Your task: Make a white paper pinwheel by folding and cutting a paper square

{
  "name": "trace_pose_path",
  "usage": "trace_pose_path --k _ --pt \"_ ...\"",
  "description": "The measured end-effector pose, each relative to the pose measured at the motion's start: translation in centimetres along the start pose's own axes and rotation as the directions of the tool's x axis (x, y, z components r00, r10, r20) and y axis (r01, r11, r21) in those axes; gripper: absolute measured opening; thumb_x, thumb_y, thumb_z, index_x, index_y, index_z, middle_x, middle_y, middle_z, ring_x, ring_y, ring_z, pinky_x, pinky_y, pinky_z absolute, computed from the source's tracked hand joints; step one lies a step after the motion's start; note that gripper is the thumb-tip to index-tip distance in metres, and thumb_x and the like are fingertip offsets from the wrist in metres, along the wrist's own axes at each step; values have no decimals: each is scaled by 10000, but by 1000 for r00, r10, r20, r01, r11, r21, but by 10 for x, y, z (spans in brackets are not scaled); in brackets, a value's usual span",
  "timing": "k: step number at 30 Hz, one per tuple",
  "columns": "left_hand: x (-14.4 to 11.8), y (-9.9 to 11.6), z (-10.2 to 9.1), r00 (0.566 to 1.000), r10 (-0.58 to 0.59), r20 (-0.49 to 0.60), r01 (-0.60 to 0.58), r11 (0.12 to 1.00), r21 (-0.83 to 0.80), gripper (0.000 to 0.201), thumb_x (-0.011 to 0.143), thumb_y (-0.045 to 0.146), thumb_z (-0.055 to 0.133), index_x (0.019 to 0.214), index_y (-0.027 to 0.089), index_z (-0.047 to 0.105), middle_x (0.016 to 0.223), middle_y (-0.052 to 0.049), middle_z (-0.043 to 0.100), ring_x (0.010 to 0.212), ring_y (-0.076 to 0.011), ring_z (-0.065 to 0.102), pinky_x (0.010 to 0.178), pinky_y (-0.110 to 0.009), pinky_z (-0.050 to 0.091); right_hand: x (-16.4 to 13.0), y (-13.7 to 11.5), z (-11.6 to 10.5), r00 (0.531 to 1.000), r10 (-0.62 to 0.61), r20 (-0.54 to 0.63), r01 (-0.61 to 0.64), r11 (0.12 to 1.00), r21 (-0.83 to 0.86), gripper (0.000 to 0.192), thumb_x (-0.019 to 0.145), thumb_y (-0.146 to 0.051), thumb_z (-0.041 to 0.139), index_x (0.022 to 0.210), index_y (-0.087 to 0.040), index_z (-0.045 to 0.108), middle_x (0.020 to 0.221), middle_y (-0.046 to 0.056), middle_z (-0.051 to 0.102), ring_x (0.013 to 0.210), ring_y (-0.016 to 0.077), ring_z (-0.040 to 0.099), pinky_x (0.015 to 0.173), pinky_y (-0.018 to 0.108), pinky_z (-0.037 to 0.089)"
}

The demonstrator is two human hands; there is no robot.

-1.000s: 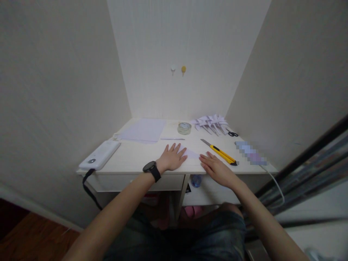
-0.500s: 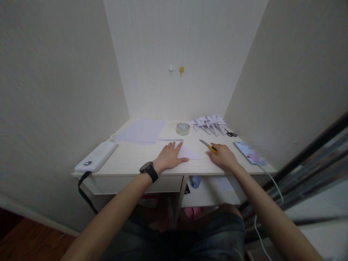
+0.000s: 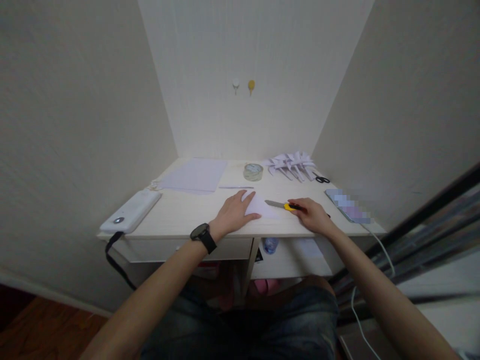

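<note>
Yellow cutter swung toward paper; blade now in working position; right hand: fingers closed round cutter; left hand: thumb, forefinger spread, bracing paper.

A white hook and a yellow hook sit side by side on the pale back wall. A phone with a white cable lies toward the desk's right end; a white device with a black strap rests at the left. Below, a bluish bottle.
</note>
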State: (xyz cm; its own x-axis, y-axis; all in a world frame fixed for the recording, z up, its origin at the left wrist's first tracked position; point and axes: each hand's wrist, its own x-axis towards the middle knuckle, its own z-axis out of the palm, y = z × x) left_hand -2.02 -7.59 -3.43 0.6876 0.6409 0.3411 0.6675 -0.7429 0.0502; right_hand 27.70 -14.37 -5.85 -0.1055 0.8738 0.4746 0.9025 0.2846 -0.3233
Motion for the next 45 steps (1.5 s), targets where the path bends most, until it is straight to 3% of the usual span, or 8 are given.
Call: trace_pose_path --k 9,13,15,18,21,27,35,45 --pt "-1 3 -4 998 -34 51 33 999 12 792 918 669 397 1513 150 326 1542 -209 342 1363 -344 428 1106 -430 350 -2 -19 -9 994 -89 61 82 991 105 357 826 -174 575 1152 -215 715 1153 91 733 1048 257 673 947 431 530" --pt "-2 3 -4 998 -39 58 36 998 54 779 940 653 353 1512 126 330 1598 -214 244 1465 -359 255 1161 -507 250 0 -22 -9 990 -118 77 112 991 75 369 802 -144 580 1135 -208 725 1126 91 742 1043 259 675 941 428 531" --pt "-2 5 -4 999 0 37 -3 997 80 700 980 583 312 1506 123 346 1619 -181 208 1500 -334 160 1191 -530 162 0 -23 -8 989 -122 81 117 990 73 370 800 -139 583 1134 -211 725 1124 87 743 1041 252 676 943 419 529" --pt "-1 8 -5 992 122 24 -124 990 72 541 1030 440 236 1483 198 408 1609 -79 291 1509 -264 147 1214 -504 93 1 -24 -8 989 -118 87 110 990 89 353 811 -152 590 1128 -217 728 1114 82 746 1029 248 677 941 413 528" --pt "3 11 -4 987 140 81 -142 990 14 523 1034 455 194 1461 287 446 1579 -31 363 1492 -272 208 1196 -530 155 2 -24 -7 987 -119 108 109 990 94 335 814 -160 589 1107 -226 737 1092 78 751 1019 250 676 932 417 527" --pt "7 12 7 986 20 165 -16 1000 -24 570 1017 526 179 1497 306 394 1591 -59 334 1462 -323 280 1160 -548 232 3 -29 -5 979 -163 121 148 981 126 289 886 -285 573 1122 -226 731 1106 95 732 1007 248 666 914 407 524" --pt "5 14 10 990 -19 137 17 1000 10 588 1006 548 182 1488 309 419 1576 -53 366 1449 -328 310 1168 -524 234 -8 -33 -2 988 -134 73 134 991 14 316 942 -318 498 1107 -215 747 1019 110 697 951 251 634 870 402 511" --pt "4 17 9 990 -27 141 23 999 29 568 1008 530 202 1492 318 409 1583 -49 353 1450 -323 307 1168 -520 227 -10 -36 1 988 -135 68 136 991 -4 316 949 -330 494 1123 -242 744 1013 98 693 956 251 622 866 400 506"
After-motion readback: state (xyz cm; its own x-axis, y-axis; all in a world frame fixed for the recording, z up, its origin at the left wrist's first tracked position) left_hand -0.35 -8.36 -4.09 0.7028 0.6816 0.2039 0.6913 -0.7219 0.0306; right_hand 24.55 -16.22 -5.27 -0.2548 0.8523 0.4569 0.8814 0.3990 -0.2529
